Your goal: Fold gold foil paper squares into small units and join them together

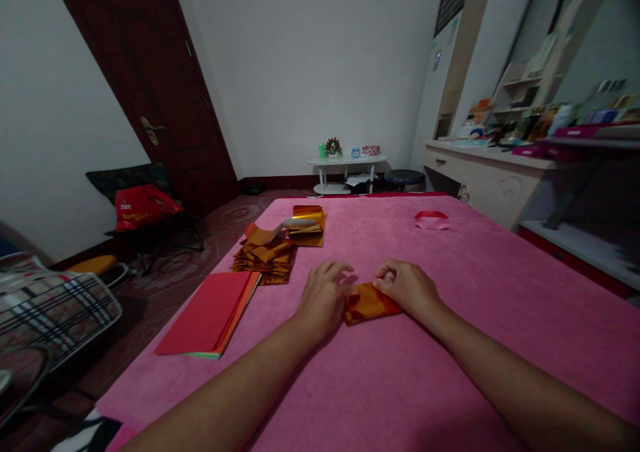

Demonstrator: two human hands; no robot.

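A folded piece of shiny gold foil paper (pixel 373 305) lies on the pink cloth (pixel 480 372) between my two hands. My left hand (pixel 324 295) rests at its left edge, fingers bent over the upper left corner and slightly blurred; the thumb is hard to make out. With fingers curled into a pinch, my right hand (pixel 407 285) grips the upper right edge of the paper. Beyond my left hand sit a pile of folded gold papers (pixel 265 259) and a stack of flat gold foil sheets (pixel 307 235), with a grey-handled tool (pixel 299 223) lying across them.
A stack of coloured paper (pixel 207 312), red on top, lies at the left table edge. A red and pink paper band (pixel 433 221) stands at the far right. Beyond the table are a low white table (pixel 347 161), a stool (pixel 404 177) and a cluttered white dresser (pixel 493 179).
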